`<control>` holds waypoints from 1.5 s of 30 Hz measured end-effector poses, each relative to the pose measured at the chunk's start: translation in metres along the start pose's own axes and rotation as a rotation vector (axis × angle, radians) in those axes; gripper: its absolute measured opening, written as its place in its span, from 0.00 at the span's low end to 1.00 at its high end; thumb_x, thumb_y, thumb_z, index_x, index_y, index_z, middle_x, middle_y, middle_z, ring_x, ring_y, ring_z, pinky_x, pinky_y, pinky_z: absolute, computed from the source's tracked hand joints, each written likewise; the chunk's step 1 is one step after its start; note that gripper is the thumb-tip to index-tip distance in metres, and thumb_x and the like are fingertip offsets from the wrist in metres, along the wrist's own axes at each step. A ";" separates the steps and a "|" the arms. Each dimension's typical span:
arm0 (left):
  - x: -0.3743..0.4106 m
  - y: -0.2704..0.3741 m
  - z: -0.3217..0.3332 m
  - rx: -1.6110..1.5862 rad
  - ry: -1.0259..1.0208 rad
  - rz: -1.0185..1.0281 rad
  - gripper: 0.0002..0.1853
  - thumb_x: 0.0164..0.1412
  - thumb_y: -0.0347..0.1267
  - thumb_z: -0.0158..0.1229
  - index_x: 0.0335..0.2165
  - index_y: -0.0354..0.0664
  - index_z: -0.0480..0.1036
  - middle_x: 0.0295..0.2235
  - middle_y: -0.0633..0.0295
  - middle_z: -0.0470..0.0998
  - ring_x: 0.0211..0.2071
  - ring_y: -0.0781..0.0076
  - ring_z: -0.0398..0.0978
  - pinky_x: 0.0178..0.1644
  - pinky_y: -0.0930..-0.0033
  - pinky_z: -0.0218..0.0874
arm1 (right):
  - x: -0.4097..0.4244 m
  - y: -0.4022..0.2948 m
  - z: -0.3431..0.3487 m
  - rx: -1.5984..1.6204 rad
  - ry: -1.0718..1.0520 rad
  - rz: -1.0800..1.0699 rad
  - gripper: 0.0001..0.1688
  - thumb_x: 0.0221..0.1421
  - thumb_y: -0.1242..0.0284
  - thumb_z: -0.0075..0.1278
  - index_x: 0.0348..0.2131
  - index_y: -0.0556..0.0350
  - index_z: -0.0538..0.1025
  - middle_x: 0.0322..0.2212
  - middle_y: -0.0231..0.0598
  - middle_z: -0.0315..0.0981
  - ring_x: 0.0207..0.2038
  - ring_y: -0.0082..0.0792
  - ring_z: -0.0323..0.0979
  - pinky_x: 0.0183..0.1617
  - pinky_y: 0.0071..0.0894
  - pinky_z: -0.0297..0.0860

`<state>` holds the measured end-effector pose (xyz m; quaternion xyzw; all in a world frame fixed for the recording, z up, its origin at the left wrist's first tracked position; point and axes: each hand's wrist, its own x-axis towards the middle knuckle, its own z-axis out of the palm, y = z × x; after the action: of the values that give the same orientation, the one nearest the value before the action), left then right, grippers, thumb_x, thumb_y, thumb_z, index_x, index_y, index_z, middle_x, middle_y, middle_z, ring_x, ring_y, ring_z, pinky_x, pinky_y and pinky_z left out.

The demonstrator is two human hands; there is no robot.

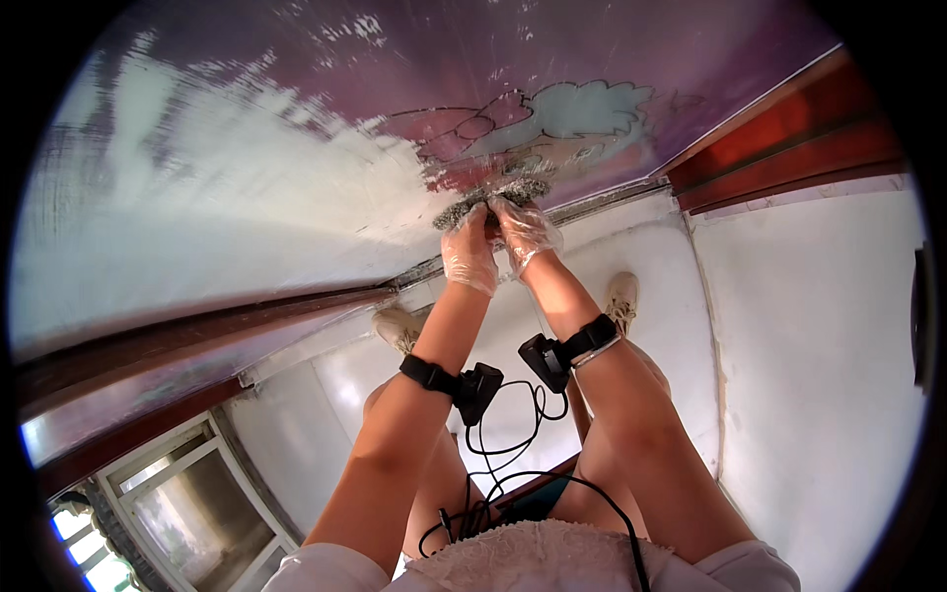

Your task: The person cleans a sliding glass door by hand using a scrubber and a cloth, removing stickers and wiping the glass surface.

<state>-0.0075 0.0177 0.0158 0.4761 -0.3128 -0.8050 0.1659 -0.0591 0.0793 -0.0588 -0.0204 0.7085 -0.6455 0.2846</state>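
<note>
Both my hands wear clear plastic gloves and press grey steel wool [453, 214] against a painted wall, low down near its base. My left hand [470, 248] grips the left part of the steel wool, and my right hand [525, 228] the right part. I cannot tell whether it is one piece or two. Just above is a mural of a cartoon figure [584, 111] in pale blue and pink on purple paint. To the left, much of the wall is a whitish bare patch [296, 192] with ragged, streaked edges.
Black straps with small devices [477, 392] circle both forearms, and loose black cables [518, 444] hang between my legs. My beige shoes [623, 296] stand on the pale floor [799, 296]. Reddish-brown wood trim [784, 133] borders the right; a framed glass panel [200, 510] stands lower left.
</note>
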 end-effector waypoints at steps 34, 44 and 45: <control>0.015 -0.007 -0.022 0.736 -0.344 0.570 0.04 0.51 0.27 0.52 0.27 0.40 0.72 0.19 0.66 0.73 0.19 0.79 0.69 0.20 0.79 0.54 | -0.020 -0.043 -0.004 0.484 -0.028 0.185 0.12 0.52 0.69 0.48 0.32 0.60 0.70 0.29 0.39 0.70 0.27 0.31 0.70 0.32 0.29 0.68; 0.003 -0.003 -0.017 0.683 -0.244 0.493 0.11 0.56 0.32 0.44 0.27 0.37 0.70 0.21 0.58 0.74 0.22 0.70 0.70 0.25 0.74 0.58 | -0.026 -0.050 -0.004 0.404 0.024 0.184 0.10 0.50 0.70 0.47 0.31 0.59 0.71 0.27 0.36 0.69 0.28 0.28 0.68 0.32 0.27 0.66; -0.001 0.001 -0.016 0.791 -0.254 0.573 0.12 0.55 0.33 0.41 0.29 0.37 0.70 0.23 0.53 0.75 0.25 0.61 0.72 0.30 0.69 0.62 | -0.025 -0.053 -0.003 0.438 0.015 0.181 0.10 0.50 0.70 0.47 0.31 0.59 0.71 0.27 0.36 0.69 0.28 0.27 0.68 0.32 0.27 0.66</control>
<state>0.0068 0.0120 0.0115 0.2956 -0.7297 -0.5985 0.1480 -0.0574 0.0833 -0.0005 0.1103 0.5528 -0.7556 0.3336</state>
